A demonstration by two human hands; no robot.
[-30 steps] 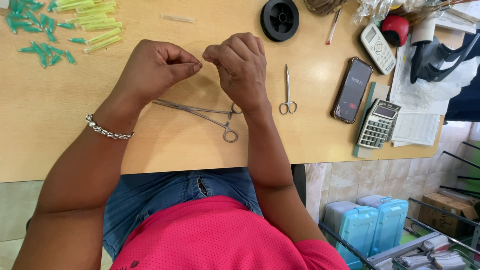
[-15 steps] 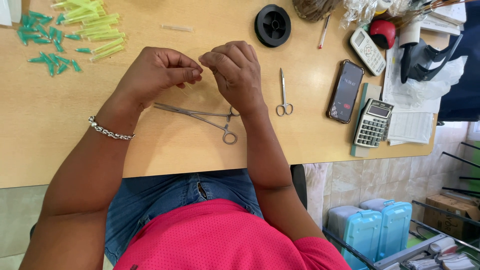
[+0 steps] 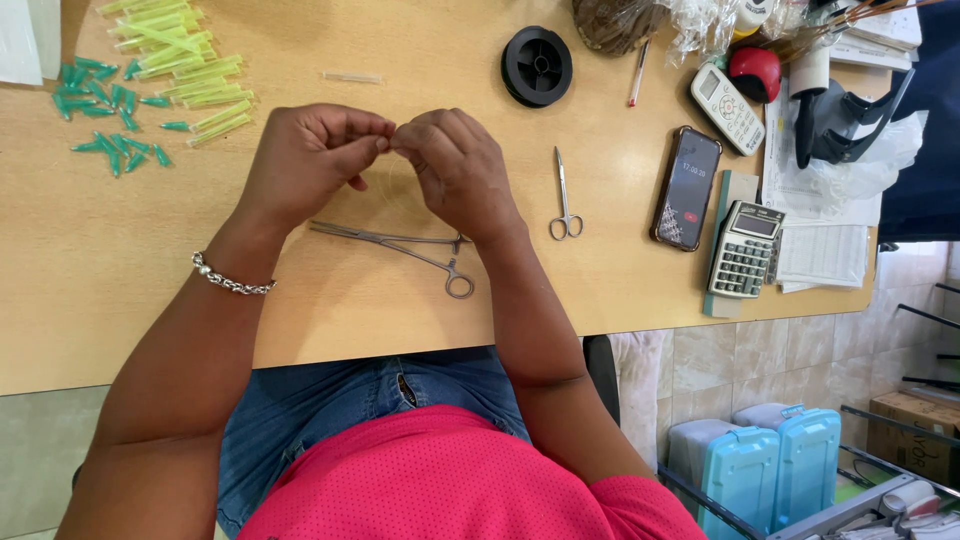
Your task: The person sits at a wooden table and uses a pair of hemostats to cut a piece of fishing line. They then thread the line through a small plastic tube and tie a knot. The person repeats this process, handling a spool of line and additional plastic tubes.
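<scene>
At the far left of the tabletop [image 3: 90,260] lay a loose scatter of small green caps [image 3: 105,120] and, beside them, a heap of yellow-green tubes [image 3: 185,55], both too many and too overlapped to count, the heap cut off by the top edge. The left hand [image 3: 305,165] and the right hand [image 3: 455,170] met fingertip to fingertip above the wood, both curled tight and pinching something too small to make out (a thread, perhaps; I cannot tell). Just under them rested one pair of steel forceps [image 3: 400,245], partly hidden by the right wrist. Further right: one small pair of scissors [image 3: 565,200], one black spool [image 3: 537,66], one dark phone [image 3: 686,187], one calculator [image 3: 745,250]. Against the frame a second before, the hands sat a little closer together; the tools lay unmoved.
</scene>
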